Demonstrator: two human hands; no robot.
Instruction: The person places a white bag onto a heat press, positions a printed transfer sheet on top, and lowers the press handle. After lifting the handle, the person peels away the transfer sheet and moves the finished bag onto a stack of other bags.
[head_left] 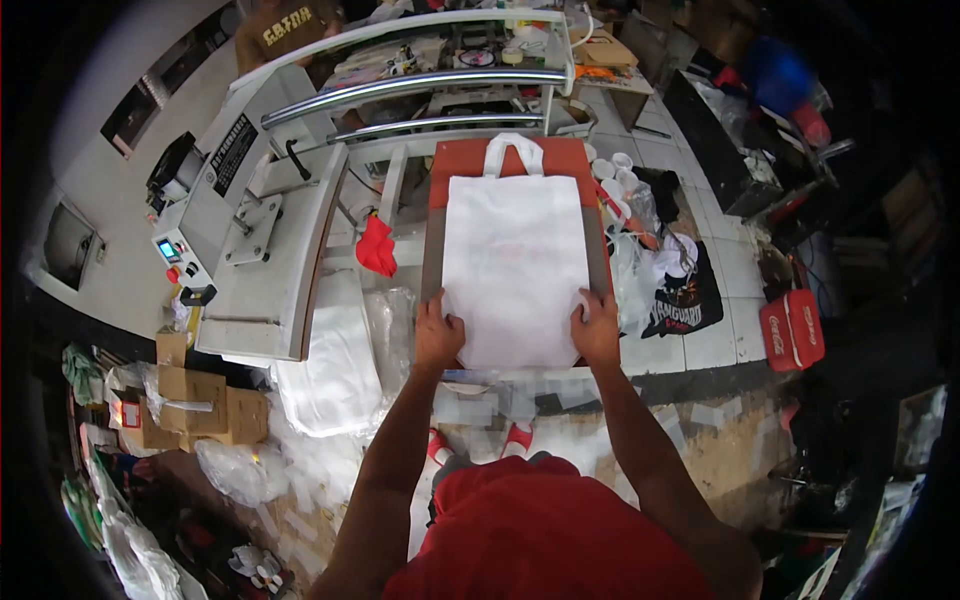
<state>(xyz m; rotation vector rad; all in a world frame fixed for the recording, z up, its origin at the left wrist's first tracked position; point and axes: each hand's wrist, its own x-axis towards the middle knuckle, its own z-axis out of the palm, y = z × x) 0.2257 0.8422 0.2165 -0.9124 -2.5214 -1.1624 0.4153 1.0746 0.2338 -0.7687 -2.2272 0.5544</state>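
Observation:
A white tote bag (515, 260) lies flat on a red-brown platen (562, 156), its looped handle pointing away from me. My left hand (438, 332) is closed at the bag's lower left edge, with the fingers over the platen's side. At the opposite edge my right hand (597, 325) pinches the bag's lower right side. A faint reddish patch shows through the middle of the fabric.
The heat press (325, 240) with metal rails stands at the left, a red cloth (376, 247) beside it. Cardboard boxes (205, 402) sit lower left. A black printed cloth (690, 298) and a red Coca-Cola bag (791, 331) lie at right. Another person (285, 32) is at the top.

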